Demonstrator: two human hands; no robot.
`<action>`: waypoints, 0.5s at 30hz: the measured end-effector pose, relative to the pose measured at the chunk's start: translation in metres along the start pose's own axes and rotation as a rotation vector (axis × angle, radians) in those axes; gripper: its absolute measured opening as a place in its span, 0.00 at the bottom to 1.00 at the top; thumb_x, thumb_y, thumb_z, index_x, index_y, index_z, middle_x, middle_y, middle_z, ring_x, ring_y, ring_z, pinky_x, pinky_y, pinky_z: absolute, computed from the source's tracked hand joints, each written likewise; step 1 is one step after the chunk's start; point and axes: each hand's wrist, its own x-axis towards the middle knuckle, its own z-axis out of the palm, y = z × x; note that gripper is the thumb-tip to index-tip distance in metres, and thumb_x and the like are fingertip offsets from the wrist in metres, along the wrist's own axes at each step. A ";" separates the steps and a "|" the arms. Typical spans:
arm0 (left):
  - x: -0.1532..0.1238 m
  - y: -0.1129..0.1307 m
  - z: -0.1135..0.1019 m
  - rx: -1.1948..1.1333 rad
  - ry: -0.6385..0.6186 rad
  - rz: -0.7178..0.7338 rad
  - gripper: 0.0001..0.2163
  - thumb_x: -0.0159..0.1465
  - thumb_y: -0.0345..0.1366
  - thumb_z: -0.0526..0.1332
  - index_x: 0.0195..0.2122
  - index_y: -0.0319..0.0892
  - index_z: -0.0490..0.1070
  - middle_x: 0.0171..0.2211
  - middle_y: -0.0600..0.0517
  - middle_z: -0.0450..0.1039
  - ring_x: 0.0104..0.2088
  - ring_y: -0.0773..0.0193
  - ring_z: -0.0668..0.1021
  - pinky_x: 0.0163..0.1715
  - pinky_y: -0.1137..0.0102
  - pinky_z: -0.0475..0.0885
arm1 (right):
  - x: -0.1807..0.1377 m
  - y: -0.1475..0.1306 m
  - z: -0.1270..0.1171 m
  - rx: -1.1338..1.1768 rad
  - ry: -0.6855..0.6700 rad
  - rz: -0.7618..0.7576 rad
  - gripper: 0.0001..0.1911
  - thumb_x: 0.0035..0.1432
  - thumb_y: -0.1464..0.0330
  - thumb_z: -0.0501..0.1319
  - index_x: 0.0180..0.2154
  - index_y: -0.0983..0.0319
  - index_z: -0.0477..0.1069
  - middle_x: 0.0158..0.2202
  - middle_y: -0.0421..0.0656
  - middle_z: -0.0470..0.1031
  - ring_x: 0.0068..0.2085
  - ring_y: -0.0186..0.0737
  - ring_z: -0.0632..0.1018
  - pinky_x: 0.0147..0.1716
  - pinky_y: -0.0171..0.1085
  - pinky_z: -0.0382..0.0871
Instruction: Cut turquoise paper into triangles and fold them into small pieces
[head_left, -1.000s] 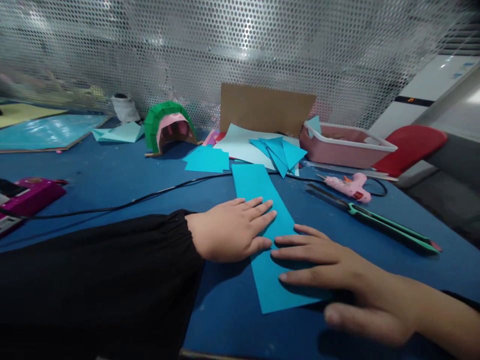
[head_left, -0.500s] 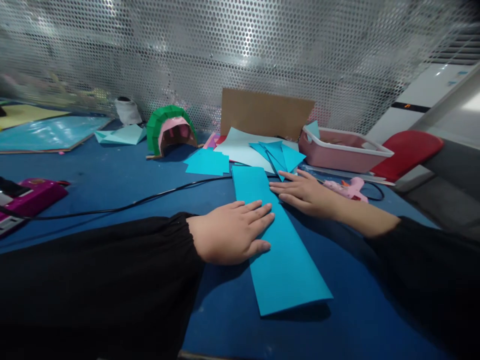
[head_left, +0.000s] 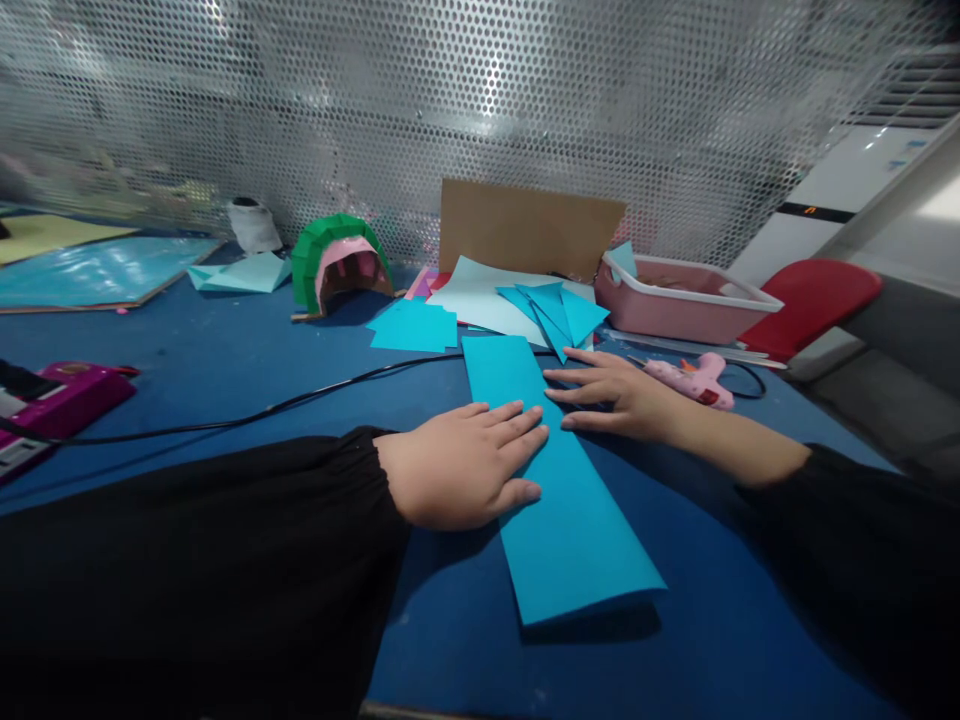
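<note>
A folded sheet of bright blue paper (head_left: 574,540) lies lengthwise on the dark blue table (head_left: 247,350), its fold along the right side and its near end slightly raised. My left hand (head_left: 465,465) rests flat across the middle of the sheet, fingers stretched to the right. At the upper part of the fold, my right hand (head_left: 615,395) touches the right edge with its fingertips, fingers spread. Just beyond that hand lie several cut blue paper pieces (head_left: 559,312) on a pale sheet (head_left: 472,290).
A pink glue gun (head_left: 701,380) lies right of my right hand, below a pink basket (head_left: 675,305). A black cable (head_left: 300,400) runs from a magenta power strip (head_left: 71,405). Behind stand a green paper arch (head_left: 319,255) and a brown cardboard sheet (head_left: 532,230).
My right hand has slid slightly toward me along the fold, its fingers more spread. My left hand stays in place on the paper.
</note>
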 end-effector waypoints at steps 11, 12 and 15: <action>0.001 0.000 -0.002 0.012 -0.022 0.009 0.28 0.70 0.48 0.43 0.67 0.38 0.45 0.68 0.45 0.39 0.67 0.51 0.46 0.63 0.51 0.49 | -0.053 -0.046 -0.003 0.148 0.038 -0.017 0.21 0.57 0.57 0.62 0.53 0.51 0.71 0.62 0.45 0.64 0.65 0.56 0.55 0.58 0.61 0.55; 0.001 0.000 -0.003 0.019 -0.027 0.007 0.28 0.70 0.48 0.43 0.67 0.38 0.45 0.68 0.45 0.39 0.67 0.51 0.46 0.63 0.52 0.49 | -0.056 -0.052 -0.006 0.159 0.023 -0.016 0.22 0.57 0.57 0.62 0.53 0.51 0.71 0.62 0.46 0.64 0.65 0.57 0.56 0.58 0.61 0.55; 0.000 0.001 -0.005 0.023 -0.042 0.005 0.28 0.70 0.48 0.42 0.67 0.38 0.45 0.68 0.45 0.38 0.67 0.51 0.46 0.63 0.52 0.49 | -0.066 -0.067 -0.015 0.175 -0.035 0.039 0.23 0.57 0.57 0.62 0.54 0.51 0.70 0.62 0.47 0.63 0.65 0.58 0.55 0.56 0.62 0.57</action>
